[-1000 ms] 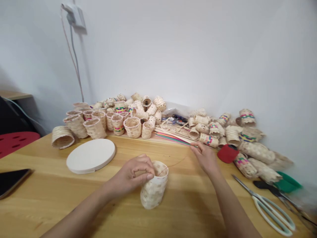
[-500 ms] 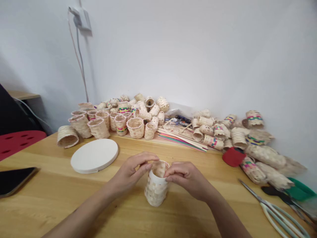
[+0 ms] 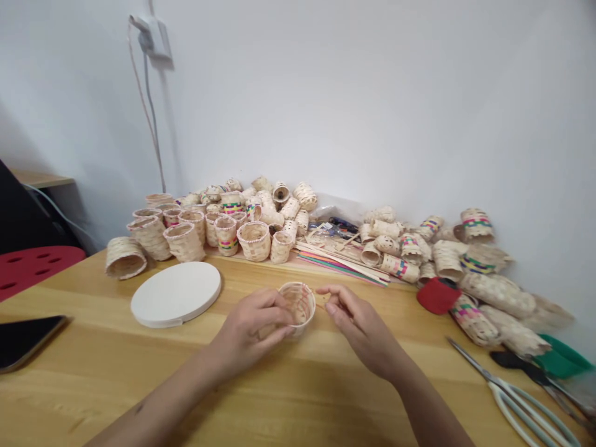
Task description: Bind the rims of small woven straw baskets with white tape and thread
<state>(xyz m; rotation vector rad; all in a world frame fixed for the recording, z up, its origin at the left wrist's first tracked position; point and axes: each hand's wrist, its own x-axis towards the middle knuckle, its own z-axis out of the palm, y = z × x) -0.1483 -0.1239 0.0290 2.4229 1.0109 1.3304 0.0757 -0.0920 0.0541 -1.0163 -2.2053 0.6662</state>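
Observation:
My left hand [image 3: 251, 329] is wrapped round a small woven basket [image 3: 297, 302], tilted so its open mouth faces away from me, over the wooden table [image 3: 298, 385]. Just to the right of the basket's rim, my right hand [image 3: 356, 323] has thumb and forefinger pinched together on a thin strand too fine to name. The strand seems to run to the rim. Most of the basket's body is hidden behind my left fingers.
Many small woven baskets [image 3: 223, 223] are piled along the wall, more at the right [image 3: 470, 273]. Coloured strips [image 3: 344, 261], a white round disc [image 3: 176, 293], a phone [image 3: 25, 340], a red piece [image 3: 435, 295], scissors [image 3: 521, 388] and a green item [image 3: 556, 357] lie around.
The basket has gone from upright to tipped away from me in my left hand. My right hand came back from the strips, reached the rim, and now pinches beside it.

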